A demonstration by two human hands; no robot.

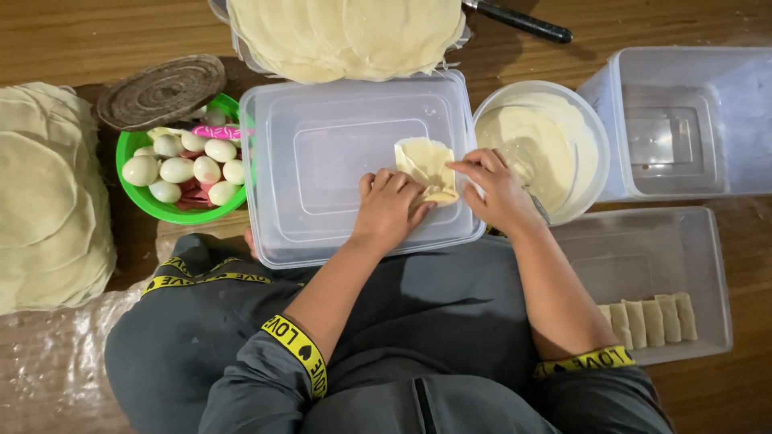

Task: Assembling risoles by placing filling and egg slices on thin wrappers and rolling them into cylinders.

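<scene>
A thin pale wrapper sheet (424, 157) lies partly folded on the lid of a clear plastic box (322, 145) resting on my lap. My left hand (388, 206) presses down on the wrapper's near edge with its fingers curled over the fold. My right hand (494, 189) pinches the wrapper's right side with thumb and forefinger. What lies inside the fold is hidden by my fingers.
A white bowl of pale paste (540, 149) stands right of the lid. A green bowl of peeled eggs (189, 173) sits at left under a round woven lid (162, 91). Wrapper stacks (346, 32) lie behind and at far left (44, 201). A clear tub holds several finished rolls (651, 319); an empty tub (683, 120) stands behind it.
</scene>
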